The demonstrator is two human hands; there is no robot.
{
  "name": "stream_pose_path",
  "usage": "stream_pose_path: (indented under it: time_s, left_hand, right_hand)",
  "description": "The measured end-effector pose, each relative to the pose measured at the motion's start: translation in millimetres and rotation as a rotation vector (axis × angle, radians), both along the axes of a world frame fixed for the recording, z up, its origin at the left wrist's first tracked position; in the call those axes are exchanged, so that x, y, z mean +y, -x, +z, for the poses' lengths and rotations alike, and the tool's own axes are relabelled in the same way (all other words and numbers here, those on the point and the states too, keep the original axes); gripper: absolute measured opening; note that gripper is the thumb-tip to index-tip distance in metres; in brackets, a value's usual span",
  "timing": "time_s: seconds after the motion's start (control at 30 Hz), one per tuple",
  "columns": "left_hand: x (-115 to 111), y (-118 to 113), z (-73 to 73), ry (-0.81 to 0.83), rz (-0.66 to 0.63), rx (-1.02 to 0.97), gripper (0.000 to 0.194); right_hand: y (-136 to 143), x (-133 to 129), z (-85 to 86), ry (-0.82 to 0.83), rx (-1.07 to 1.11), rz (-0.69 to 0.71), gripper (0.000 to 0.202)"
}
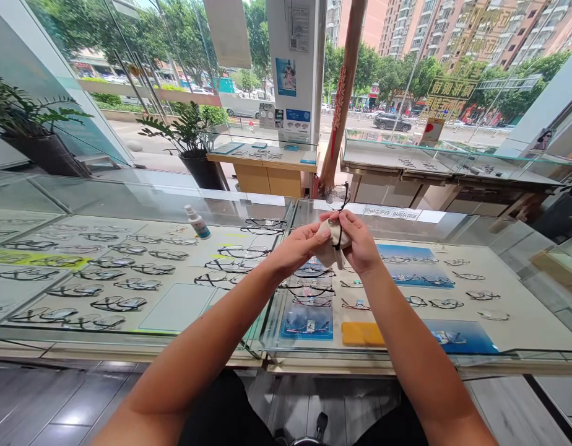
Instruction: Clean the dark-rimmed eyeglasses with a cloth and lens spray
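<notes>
In the head view both my hands meet above the glass counter around a pair of eyeglasses with thin dark rims. One lens points up beyond my fingertips; the other is hidden by cloth and fingers. My left hand is closed on a pale beige cleaning cloth, which is bunched against the glasses. My right hand pinches the glasses from the other side, with a dark temple arm hanging down beside its fingers. A white spray bottle with a blue label stands on the counter, left of my hands.
Rows of spectacle frames lie inside the glass display case under my arms. A yellow-orange case is near the front. Farther off are a potted plant, a leaning wooden post and another display counter.
</notes>
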State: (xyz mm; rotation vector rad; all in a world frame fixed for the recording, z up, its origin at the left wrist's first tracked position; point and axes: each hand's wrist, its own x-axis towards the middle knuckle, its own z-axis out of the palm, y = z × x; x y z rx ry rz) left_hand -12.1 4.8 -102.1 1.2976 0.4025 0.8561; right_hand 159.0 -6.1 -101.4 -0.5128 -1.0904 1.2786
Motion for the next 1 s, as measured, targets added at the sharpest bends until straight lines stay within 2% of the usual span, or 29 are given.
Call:
stream_pose_path:
  time_s: [0.33,0.63,0.83,0.93,1.0]
  left_hand:
    - [-4.1,-4.1,-1.5,0.027,0.045,-0.018,0.062]
    - [-5.0,-1.9,1.7,-0.026,-0.002,0.043,0.058]
    - [-4.2,-4.2,0.8,-0.079,0.157,-0.003,0.057]
    - [-1.7,-5.6,-0.1,-0.064,0.242,-0.038,0.058]
    - [-0.2,-5.7,-0.1,-0.066,0.291,-0.060,0.059]
  right_hand:
    - [-0.9,-0.9,1.1,0.001,-0.014,-0.035,0.034]
    - [-1.5,-2.7,2.3,-0.003,-0.081,-0.040,0.037]
    - [2.2,-2.7,3.0,0.023,-0.036,-0.031,0.038]
    - [3.7,0.4,-0.3,0.044,-0.058,-0.106,0.046]
    - [3.8,2.3,-3.6,0.033,-0.119,-0.154,0.044]
